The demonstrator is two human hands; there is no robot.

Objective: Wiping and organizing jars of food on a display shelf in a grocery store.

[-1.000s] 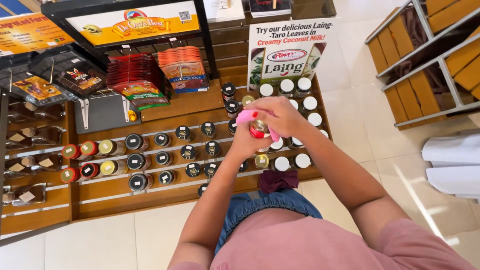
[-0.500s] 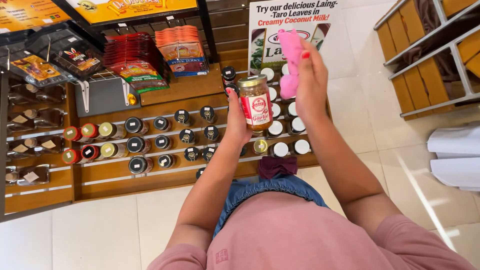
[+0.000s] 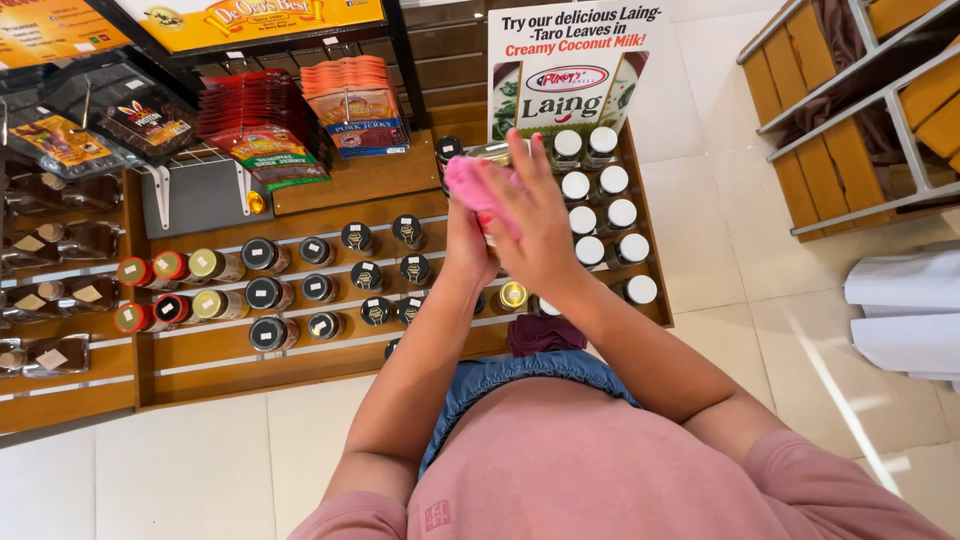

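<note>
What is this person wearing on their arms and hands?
Nothing covers the left hand or the right hand: no gloves, rings or watch that I can see. Both forearms are bare. Short pink sleeves of a T-shirt end above the elbows.

A soft pink cloth is pressed against a glass jar; varnished wood shelves, glossy foil packets and smooth floor tiles are seen.

Jar and pink cloth, held at 12 o'clock

Jar mostly hidden, only metal lid edge shows; crumpled pink cloth pressed over it.
</note>
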